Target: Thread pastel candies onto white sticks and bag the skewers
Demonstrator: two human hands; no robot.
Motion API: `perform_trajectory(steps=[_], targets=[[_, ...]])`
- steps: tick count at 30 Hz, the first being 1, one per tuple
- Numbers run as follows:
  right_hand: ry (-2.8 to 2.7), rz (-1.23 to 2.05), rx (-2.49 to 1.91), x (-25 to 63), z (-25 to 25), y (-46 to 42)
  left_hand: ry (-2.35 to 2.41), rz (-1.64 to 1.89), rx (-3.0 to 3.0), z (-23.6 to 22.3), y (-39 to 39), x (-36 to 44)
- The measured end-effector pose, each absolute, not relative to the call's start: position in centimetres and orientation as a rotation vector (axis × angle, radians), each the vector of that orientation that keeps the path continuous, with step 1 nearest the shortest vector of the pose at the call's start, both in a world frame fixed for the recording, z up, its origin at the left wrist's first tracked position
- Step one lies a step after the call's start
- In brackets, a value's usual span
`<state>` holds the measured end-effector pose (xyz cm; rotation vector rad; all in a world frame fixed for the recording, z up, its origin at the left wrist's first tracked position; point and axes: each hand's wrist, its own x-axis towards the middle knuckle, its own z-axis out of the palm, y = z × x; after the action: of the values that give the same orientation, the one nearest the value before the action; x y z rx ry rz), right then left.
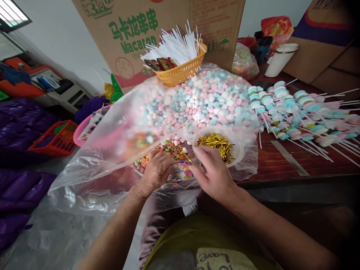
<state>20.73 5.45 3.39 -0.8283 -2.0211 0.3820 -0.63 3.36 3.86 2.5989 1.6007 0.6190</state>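
Note:
My left hand (157, 170) is closed, fingers curled down on a small clear packet of printed wrapper and coloured candies (168, 150) at the table's near edge. My right hand (212, 170) pinches a thin gold twist tie (188, 158) right beside it, just below a clear bowl of gold twist ties (218, 144). Behind both hands lies a big clear plastic bag (194, 101) full of pink, blue and white round candies.
Finished candy skewers on white sticks (303, 112) are piled on the dark wooden table (281, 165) at right. A yellow basket of white sticks (180, 60) stands before a "Macaron" cardboard box (126, 33). A white cup (279, 60), a pink basin (84, 129) and an orange basket (56, 138) surround the area.

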Motion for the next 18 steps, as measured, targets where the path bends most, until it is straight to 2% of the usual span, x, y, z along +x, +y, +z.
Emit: perform_trajectory(steps=[4, 8, 11, 16, 18], targets=[[-2.233, 0.527, -0.853, 16.8, 2.8, 7.9, 1.606, 0.649, 2.565, 4.4, 3.5, -1.3], [-2.273, 0.393, -0.960, 15.3, 1.3, 8.1, 1.804, 0.850, 2.283, 2.7, 3.0, -2.0], [-2.273, 0.421, -0.936, 15.7, 1.6, 8.0, 1.792, 0.976, 2.035, 2.4, 2.6, -2.3], [-2.169, 0.888, -0.784, 17.3, 4.2, 7.2, 1.504, 0.863, 1.883, 5.7, 1.8, -1.8], [-2.166, 0.965, -0.788, 17.8, 4.8, 6.5, 1.470, 0.817, 1.831, 6.5, 1.4, -1.4]])
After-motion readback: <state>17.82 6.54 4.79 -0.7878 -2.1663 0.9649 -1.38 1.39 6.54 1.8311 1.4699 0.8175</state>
